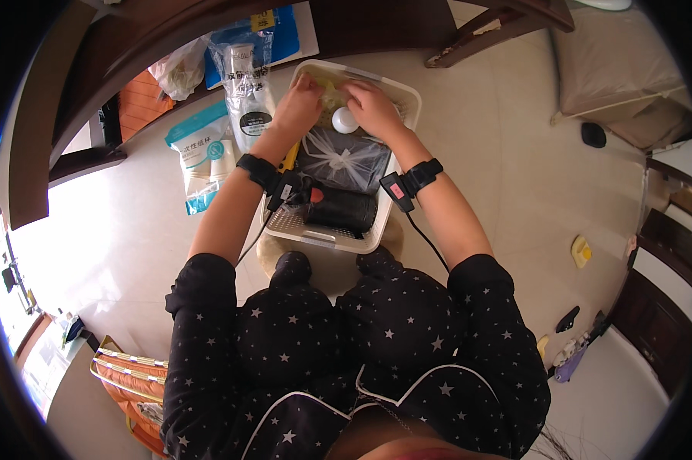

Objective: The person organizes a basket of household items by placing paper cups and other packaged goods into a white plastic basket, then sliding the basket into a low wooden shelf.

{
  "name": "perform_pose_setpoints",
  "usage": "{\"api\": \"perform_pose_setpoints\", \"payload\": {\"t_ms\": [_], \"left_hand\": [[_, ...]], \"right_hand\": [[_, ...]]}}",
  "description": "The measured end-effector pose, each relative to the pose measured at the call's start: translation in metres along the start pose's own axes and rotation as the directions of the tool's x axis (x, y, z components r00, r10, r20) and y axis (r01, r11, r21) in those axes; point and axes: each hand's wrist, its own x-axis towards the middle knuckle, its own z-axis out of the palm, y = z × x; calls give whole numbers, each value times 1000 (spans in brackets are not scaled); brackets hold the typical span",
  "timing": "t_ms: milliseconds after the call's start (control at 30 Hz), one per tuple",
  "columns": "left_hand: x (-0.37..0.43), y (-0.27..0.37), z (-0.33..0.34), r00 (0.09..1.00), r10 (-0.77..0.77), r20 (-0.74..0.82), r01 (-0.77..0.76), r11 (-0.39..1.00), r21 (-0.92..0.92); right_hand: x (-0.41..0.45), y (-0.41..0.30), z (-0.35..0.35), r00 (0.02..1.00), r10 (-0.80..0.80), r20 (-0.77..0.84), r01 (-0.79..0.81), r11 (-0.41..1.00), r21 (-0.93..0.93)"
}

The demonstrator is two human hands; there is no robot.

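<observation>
A white plastic basket (pixel 412 103) with perforated walls stands before my knees. Over its far end, my left hand (pixel 301 106) and my right hand (pixel 374 108) pinch a thin yellowish translucent plastic bag (pixel 329 95) between them. Just below the bag, close to my right fingers, is a round white lid or bottle top (pixel 344 120). A dark package in knotted clear plastic (pixel 343 161) fills the basket's middle. Nearest me lie a black cylindrical bundle (pixel 346 210) and a small red-orange item (pixel 316 195). A yellow object (pixel 289 158) is partly hidden by my left wrist.
Left of the basket are a pack of paper cups (pixel 202 158) and a clear bag holding a white roll (pixel 248 92). A dark wooden table leg (pixel 472 34) stands ahead. A plastic-covered bundle (pixel 616 69) and a yellow bottle (pixel 581 252) are at right. Cables hang from both wristbands.
</observation>
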Motion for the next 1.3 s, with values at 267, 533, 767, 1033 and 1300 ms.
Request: {"api": "perform_pose_setpoints", "payload": {"t_ms": [267,533,767,1033,1300], "left_hand": [[5,0,12,908,-33,418,-62,976,211],[-10,-5,12,982,189,-5,-188,979,74],[-18,10,-29,975,-5,-224,-56,962,-266],[-28,-1,-37,962,-129,-241,46,945,-323],[-44,1,-40,966,-121,-230,39,943,-330]], "right_hand": [[-4,15,7,920,103,378,46,930,-365],[-26,5,-1,987,-121,104,137,977,-166],[-26,0,10,989,-141,44,144,987,-71],[-14,-18,30,993,-92,-77,90,995,-37],[-12,-20,29,999,-25,36,26,999,-35]]}}
